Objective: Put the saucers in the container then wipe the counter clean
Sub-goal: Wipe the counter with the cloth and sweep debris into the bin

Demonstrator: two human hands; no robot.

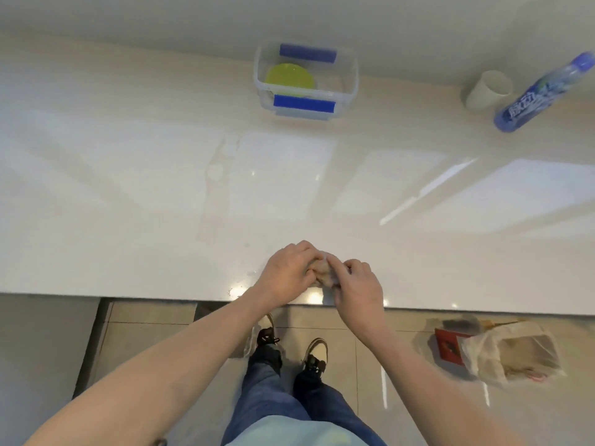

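Observation:
A clear plastic container with blue clip handles stands at the back of the white counter, against the wall. A yellow-green saucer lies inside it. Near the counter's front edge, my left hand and my right hand both grip a small crumpled beige cloth between them. Most of the cloth is hidden by my fingers. A faint wet streak runs across the counter between the container and my hands.
A pale paper cup and a blue bottle stand at the back right of the counter. Below the counter edge lie a tiled floor, my shoes, and a plastic bag with a red item at the right.

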